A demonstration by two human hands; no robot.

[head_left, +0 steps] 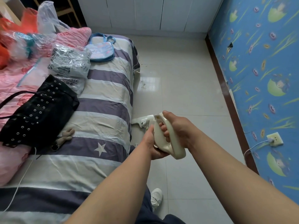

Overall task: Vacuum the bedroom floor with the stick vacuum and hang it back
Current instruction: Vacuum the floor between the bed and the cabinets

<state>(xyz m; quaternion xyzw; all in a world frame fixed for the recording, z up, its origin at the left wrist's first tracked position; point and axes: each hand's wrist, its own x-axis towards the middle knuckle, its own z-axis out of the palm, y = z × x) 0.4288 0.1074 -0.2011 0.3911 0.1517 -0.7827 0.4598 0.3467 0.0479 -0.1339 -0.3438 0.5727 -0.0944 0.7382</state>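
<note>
The cream stick vacuum (168, 138) is in front of me, over the tiled floor (186, 88) beside the bed. My right hand (176, 128) grips its loop handle, fingers curled through the loop and thumb on top. My left hand (153, 146) holds the vacuum body from the left and below. The white floor head (142, 121) shows just past my hands, close to the bed's edge. The tube between handle and head is hidden by my hands. Dark specks of dirt (143, 84) lie on the tiles further along the bed.
A bed (106, 97) with a striped cover fills the left, loaded with a black studded bag (38, 110), plastic bags and a pink quilt. A blue papered wall (258, 78) with a socket (275, 139) and plugged cable runs along the right. White cupboard doors (145, 13) close the far end. My shoe (156, 198) is below.
</note>
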